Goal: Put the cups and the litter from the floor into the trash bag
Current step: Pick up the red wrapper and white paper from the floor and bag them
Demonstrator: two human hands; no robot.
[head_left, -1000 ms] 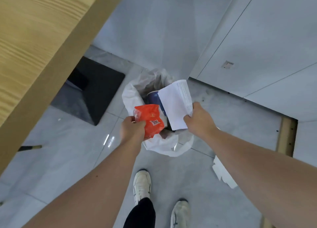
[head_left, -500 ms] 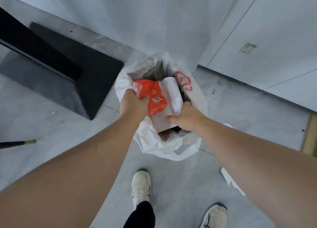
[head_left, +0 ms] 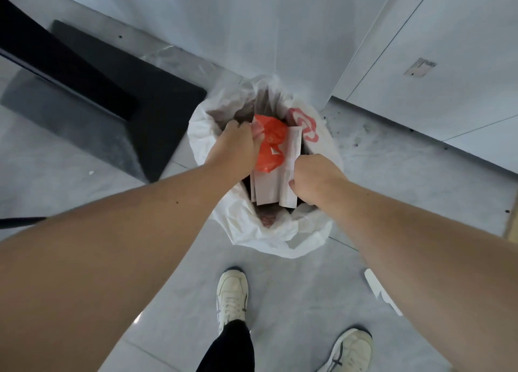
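A white trash bag [head_left: 280,237] with a red logo stands open on the floor by the wall corner. Inside its mouth, my left hand [head_left: 235,147] grips a crumpled orange wrapper [head_left: 270,150]. Right beside it, my right hand [head_left: 314,175] is closed on folded white paper [head_left: 291,158], which also sits within the bag's opening. The cup seen before is hidden under the paper and wrapper. A white scrap of litter [head_left: 378,290] lies on the floor to the right, partly hidden by my right forearm.
A black table base [head_left: 134,119] sits on the floor left of the bag. White wall panels [head_left: 420,49] rise behind it. My two white shoes [head_left: 232,296] stand on the grey tiles just in front of the bag.
Both hands have pushed the orange wrapper and the white paper down into the bag's mouth. The view has tilted down and the wooden tabletop is out of view.
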